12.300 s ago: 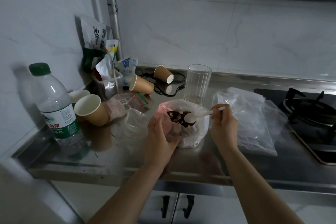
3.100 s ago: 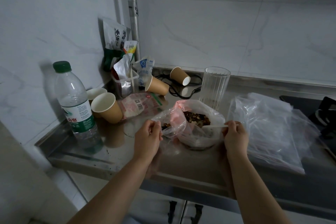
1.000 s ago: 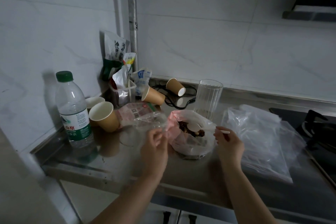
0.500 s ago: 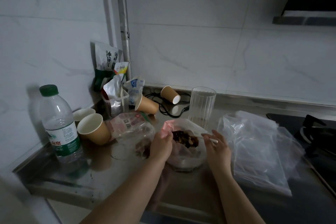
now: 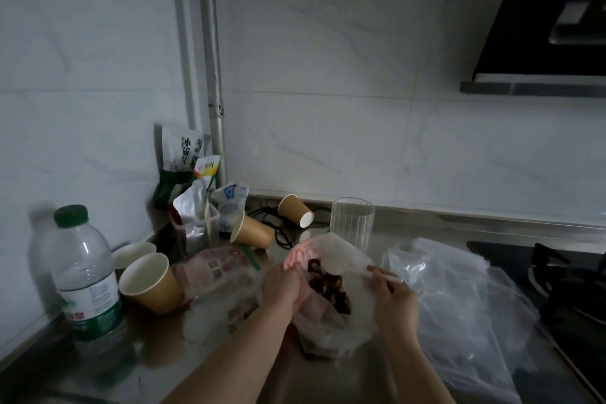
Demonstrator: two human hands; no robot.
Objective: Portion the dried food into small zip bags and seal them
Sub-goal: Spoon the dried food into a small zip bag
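A white and pink plastic bag (image 5: 337, 321) stands open on the steel counter, with dark dried food (image 5: 328, 285) inside. My left hand (image 5: 283, 287) grips the bag's left rim. My right hand (image 5: 395, 300) holds a white plastic spoon (image 5: 390, 278) by its handle, the bowl end reaching into the bag. A small clear zip bag (image 5: 223, 315) lies on the counter just left of my left hand. A heap of empty clear zip bags (image 5: 459, 298) lies to the right.
A green-capped water bottle (image 5: 87, 275) and paper cups (image 5: 149, 282) stand at left. Snack packets (image 5: 183, 157) lean in the corner by a pipe. A ribbed clear glass (image 5: 351, 223) stands behind the bag. A gas hob (image 5: 564, 275) is at the right edge.
My left hand has let go of the small zip bag, which now lies on the counter, and taken the big bag's rim. The spoon has gone back into the bag.
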